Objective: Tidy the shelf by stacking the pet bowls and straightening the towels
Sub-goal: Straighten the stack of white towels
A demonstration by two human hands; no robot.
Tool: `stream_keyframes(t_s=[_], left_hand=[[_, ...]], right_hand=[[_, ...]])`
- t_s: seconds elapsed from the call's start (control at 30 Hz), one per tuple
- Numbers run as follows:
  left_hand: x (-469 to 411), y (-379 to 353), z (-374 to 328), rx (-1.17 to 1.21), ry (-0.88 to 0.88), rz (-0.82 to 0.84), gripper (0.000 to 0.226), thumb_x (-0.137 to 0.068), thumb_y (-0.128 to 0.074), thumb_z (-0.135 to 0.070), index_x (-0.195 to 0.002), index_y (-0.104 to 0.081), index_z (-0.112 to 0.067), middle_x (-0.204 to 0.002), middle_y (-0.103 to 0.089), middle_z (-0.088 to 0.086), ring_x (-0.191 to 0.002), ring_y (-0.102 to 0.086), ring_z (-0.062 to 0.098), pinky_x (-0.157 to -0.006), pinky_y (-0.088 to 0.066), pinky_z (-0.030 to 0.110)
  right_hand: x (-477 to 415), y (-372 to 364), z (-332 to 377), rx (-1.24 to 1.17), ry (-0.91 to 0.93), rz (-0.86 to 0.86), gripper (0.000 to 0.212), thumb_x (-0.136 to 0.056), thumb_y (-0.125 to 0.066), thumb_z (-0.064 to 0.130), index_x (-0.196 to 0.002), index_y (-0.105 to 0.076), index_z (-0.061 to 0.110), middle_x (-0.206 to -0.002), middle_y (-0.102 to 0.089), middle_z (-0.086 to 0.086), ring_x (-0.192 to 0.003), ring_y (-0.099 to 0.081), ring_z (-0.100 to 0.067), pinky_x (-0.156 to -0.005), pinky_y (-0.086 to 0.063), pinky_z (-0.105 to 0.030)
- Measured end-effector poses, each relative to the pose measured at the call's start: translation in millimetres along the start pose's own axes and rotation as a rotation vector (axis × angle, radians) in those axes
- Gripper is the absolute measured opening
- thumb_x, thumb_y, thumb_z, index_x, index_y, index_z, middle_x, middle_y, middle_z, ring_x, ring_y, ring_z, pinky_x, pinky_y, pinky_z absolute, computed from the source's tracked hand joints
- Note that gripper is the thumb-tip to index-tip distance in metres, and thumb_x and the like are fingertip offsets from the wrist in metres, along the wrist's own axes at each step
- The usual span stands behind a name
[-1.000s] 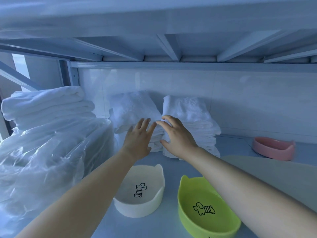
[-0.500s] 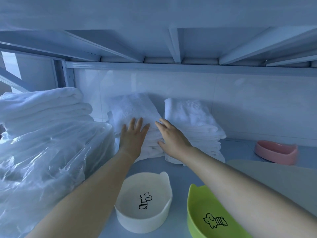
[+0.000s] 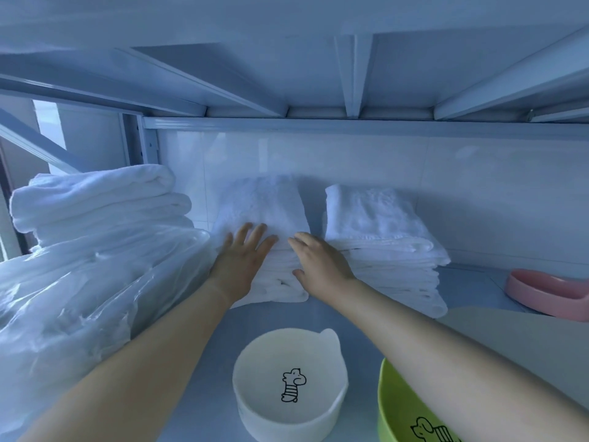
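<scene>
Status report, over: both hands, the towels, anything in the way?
Left hand open, flat on middle stack of folded white towels. Right hand open, touching its front right edge. Bowls unstacked: white plastic bowl, green bowl, pink bowl. Nothing in the way.

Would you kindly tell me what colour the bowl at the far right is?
Pink; the head view shows the bowl best.

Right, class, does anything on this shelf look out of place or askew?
The pet bowls sit apart, unstacked: white bowl and green bowl in front, pink bowl at the far right. The right towel stack has ragged, uneven front edges.
</scene>
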State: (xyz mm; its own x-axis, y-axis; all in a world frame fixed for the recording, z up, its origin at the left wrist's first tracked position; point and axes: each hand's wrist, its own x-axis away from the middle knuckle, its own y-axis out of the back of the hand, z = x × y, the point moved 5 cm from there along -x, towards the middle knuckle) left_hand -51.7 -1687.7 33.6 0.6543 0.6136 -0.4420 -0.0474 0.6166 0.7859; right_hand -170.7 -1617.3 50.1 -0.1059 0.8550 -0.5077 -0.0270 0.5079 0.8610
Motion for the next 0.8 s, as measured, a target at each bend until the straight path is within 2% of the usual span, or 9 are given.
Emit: stream_keyframes(t_s=[0.1, 0.2, 0.3, 0.4, 0.5, 0.57, 0.67, 0.8], left_hand=[[2.6, -2.9, 9.4, 0.056, -0.025, -0.008, 0.087, -0.075, -0.058, -0.01, -0.145, -0.008, -0.023, -0.153, -0.002, 0.006, -0.141, -0.003, 0.029, -0.108, -0.027, 0.036], [0.7, -1.7, 10.4, 0.086, -0.023, -0.001, 0.091, -0.073, -0.064, -0.017, -0.145, -0.009, -0.023, -0.153, -0.002, 0.007, -0.142, -0.002, 0.029, -0.11, -0.024, 0.037], [-2.9, -3.2, 7.4, 0.036, 0.02, 0.035, 0.099, -0.074, -0.067, -0.026, -0.146, 0.0, -0.019, -0.154, 0.009, 0.014, -0.143, 0.007, 0.032, -0.115, -0.015, 0.044], [-6.2, -6.8, 7.7, -0.021, 0.107, 0.064, 0.113, -0.075, -0.068, -0.035, -0.145, 0.017, -0.014, -0.152, 0.023, 0.019, -0.141, 0.017, 0.036, -0.113, -0.005, 0.053], [-10.5, -9.8, 5.0, -0.043, 0.155, 0.079, 0.124, -0.072, -0.071, -0.045, -0.142, 0.026, -0.013, -0.15, 0.028, 0.017, -0.14, 0.019, 0.037, -0.108, -0.008, 0.064], [-13.2, -12.0, 3.0, -0.019, 0.181, 0.087, 0.126, -0.07, -0.072, -0.046, -0.141, 0.027, -0.014, -0.15, 0.03, 0.013, -0.14, 0.02, 0.036, -0.104, -0.017, 0.067], [-14.1, -14.4, 1.5, 0.015, 0.192, 0.081, 0.123, -0.071, -0.072, -0.043, -0.142, 0.025, -0.016, -0.152, 0.027, 0.01, -0.141, 0.015, 0.036, -0.102, -0.03, 0.06], [-10.4, -15.8, 3.3, 0.113, 0.208, 0.054, 0.114, -0.071, -0.073, -0.031, -0.145, 0.013, -0.021, -0.154, 0.018, 0.007, -0.142, 0.007, 0.032, -0.1, -0.034, 0.053]], right_hand=[[-6.9, -8.6, 3.0, 0.018, -0.013, 0.068, 0.042, -0.083, -0.062, 0.011, -0.121, -0.044, 0.008, -0.13, -0.035, -0.006, -0.116, -0.042, -0.027, -0.081, -0.049, -0.041], [-12.0, -17.4, 6.6, 0.056, -0.045, 0.109, 0.062, -0.081, -0.066, 0.012, -0.134, -0.033, 0.013, -0.142, -0.017, -0.008, -0.124, -0.03, -0.03, -0.081, -0.051, -0.043], [-19.0, -22.2, 8.4, 0.117, -0.044, 0.122, 0.083, -0.077, -0.073, 0.018, -0.14, -0.02, 0.019, -0.147, 0.002, -0.009, -0.133, -0.012, -0.034, -0.087, -0.05, -0.043], [-26.5, -24.4, 9.1, 0.189, -0.035, 0.122, 0.093, -0.073, -0.077, 0.027, -0.14, -0.013, 0.022, -0.148, 0.013, -0.006, -0.137, 0.002, -0.036, -0.093, -0.044, -0.047], [-30.5, -31.0, 8.0, 0.178, -0.032, 0.138, 0.096, -0.071, -0.078, 0.028, -0.14, -0.011, 0.021, -0.151, 0.016, -0.003, -0.14, 0.01, -0.037, -0.094, -0.044, -0.052], [-31.6, -35.7, 6.0, 0.109, -0.022, 0.149, 0.098, -0.072, -0.078, 0.023, -0.141, -0.008, 0.02, -0.152, 0.019, -0.002, -0.141, 0.011, -0.038, -0.093, -0.046, -0.049], [-33.7, -38.8, 3.5, 0.04, 0.005, 0.132, 0.091, -0.075, -0.075, 0.017, -0.141, -0.012, 0.017, -0.152, 0.014, -0.005, -0.14, 0.005, -0.039, -0.092, -0.048, -0.046], [-37.0, -36.5, 2.9, 0.031, 0.052, 0.077, 0.077, -0.072, -0.071, 0.006, -0.134, -0.026, 0.014, -0.149, -0.001, -0.011, -0.133, -0.015, -0.039, -0.087, -0.049, -0.046]])
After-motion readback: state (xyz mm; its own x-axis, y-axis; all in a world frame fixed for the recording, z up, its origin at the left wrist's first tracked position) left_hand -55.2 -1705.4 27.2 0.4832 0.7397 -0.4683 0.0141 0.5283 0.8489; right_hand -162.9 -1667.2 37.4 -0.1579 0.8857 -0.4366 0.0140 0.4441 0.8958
